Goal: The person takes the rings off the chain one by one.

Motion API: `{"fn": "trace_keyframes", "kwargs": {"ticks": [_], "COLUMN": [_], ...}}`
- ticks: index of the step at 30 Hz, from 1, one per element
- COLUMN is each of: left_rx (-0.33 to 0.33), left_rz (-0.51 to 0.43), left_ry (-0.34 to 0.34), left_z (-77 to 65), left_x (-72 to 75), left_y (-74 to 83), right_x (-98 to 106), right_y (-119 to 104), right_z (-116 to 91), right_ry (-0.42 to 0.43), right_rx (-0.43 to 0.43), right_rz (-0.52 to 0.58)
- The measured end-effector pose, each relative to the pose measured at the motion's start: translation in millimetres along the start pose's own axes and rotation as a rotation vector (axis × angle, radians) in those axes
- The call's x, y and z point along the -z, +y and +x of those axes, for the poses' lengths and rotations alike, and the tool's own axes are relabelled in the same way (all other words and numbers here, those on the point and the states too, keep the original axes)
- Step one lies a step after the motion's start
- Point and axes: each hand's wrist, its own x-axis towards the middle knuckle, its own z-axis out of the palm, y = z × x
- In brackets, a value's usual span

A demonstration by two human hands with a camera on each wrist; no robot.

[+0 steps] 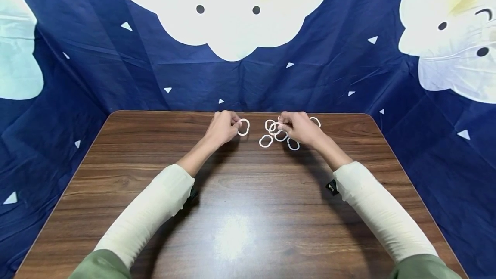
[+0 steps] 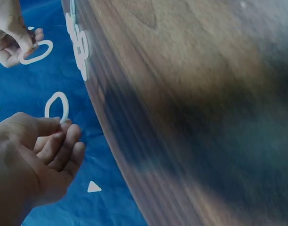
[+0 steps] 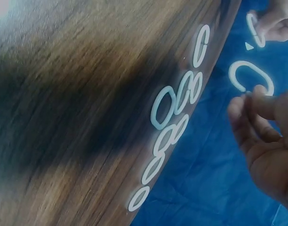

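Observation:
Between thumb and fingertips, my left hand (image 1: 224, 125) pinches a white oval ring (image 2: 65, 104), raised above the table's far edge. My right hand (image 1: 301, 126) pinches another white oval ring (image 3: 251, 64) the same way, over the group on the table. In the head view this second ring overlaps those behind it. Several more white oval rings (image 1: 265, 147) lie flat under and around my right hand, some with a small split in the outline. The two held rings are apart from each other.
A brown wood-grain table (image 1: 240, 175) reaches to a dark blue cloth backdrop (image 1: 217, 74) with white cloud faces and small triangles. In the right wrist view, loose rings (image 3: 156, 110) line up along the far edge. One ring (image 1: 318, 120) lies beyond the right wrist.

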Motion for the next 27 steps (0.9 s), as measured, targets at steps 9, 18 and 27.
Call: {"fn": "trace_keyframes", "kwargs": {"ticks": [9, 18, 27], "left_rx": [0.029, 0.068, 0.153], "left_rz": [0.116, 0.145, 0.183], "left_ry": [-0.022, -0.055, -0.053], "left_z": [37.1, 33.0, 31.4], "left_x": [-44.6, -46.2, -43.8], "left_y": [-51.5, -54.5, -53.7], "right_x": [-2.9, -17.4, -19.7], "right_y": [-1.7, 2.3, 0.9], "right_z": [-7.3, -10.7, -10.9], "right_ry": [-0.193, -0.323, -0.335], "right_rx": [-0.177, -0.233, -0.336], "right_rz": [0.024, 0.127, 0.175]}}
